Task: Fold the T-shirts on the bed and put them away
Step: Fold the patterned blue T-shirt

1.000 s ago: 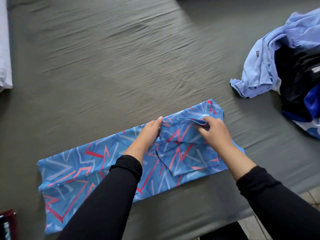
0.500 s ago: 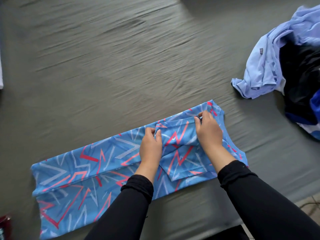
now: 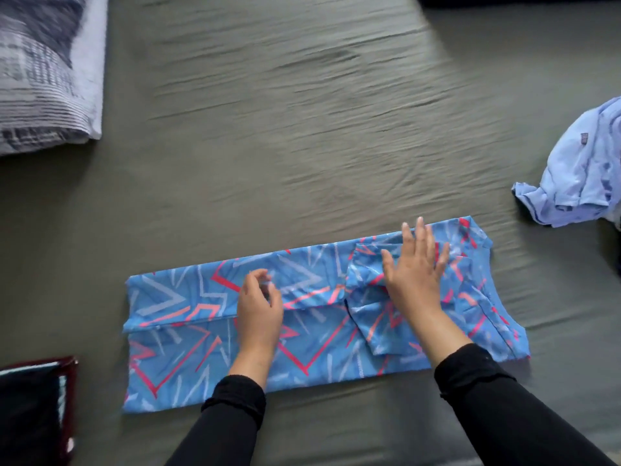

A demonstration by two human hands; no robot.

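Two hands are on the blue patterned T-shirt (image 3: 312, 327), which lies folded into a long strip on the grey bed (image 3: 302, 112) in front of me. My right hand (image 3: 415, 274) presses flat, fingers straight and spread, on the tucked sleeve. My left hand (image 3: 258, 307) rests mid-strip with fingers curled; I cannot tell whether they pinch cloth. A light blue shirt (image 3: 578, 173) lies crumpled at right.

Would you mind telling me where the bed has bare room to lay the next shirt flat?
The widest bare sheet lies beyond the patterned shirt, between the striped pillow and the light blue shirt pile. The near edge is crowded: both hands work there, and a dark red-edged item sits at near left.
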